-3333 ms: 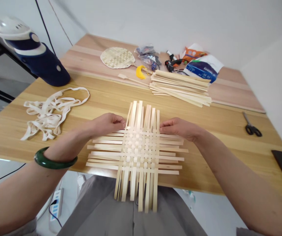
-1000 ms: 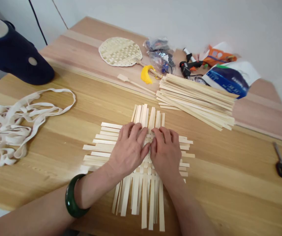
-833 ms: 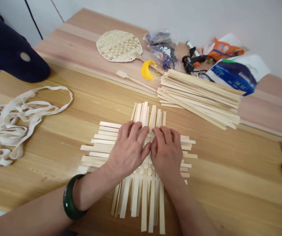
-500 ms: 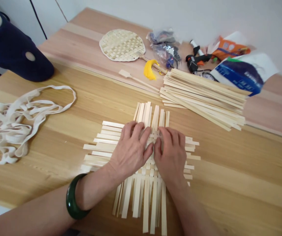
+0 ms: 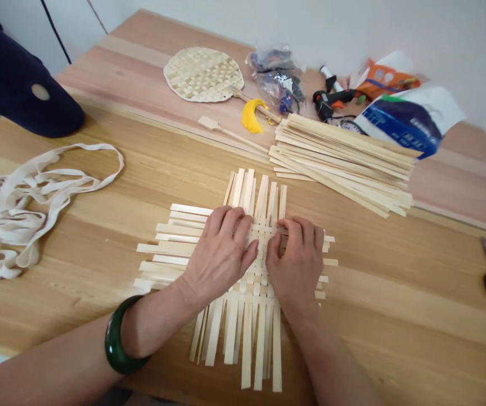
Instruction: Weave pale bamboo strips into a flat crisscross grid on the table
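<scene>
Wooden table (image 5: 395, 316), bamboo weave (image 5: 256, 276) partly under left hand (image 5: 219, 256), right hand (image 5: 296, 262)

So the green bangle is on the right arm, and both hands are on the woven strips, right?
Not quite: the bangle is on the left arm, not the right, as the head view shows. The left hand and right hand are both on the woven strips, as you said.
</scene>
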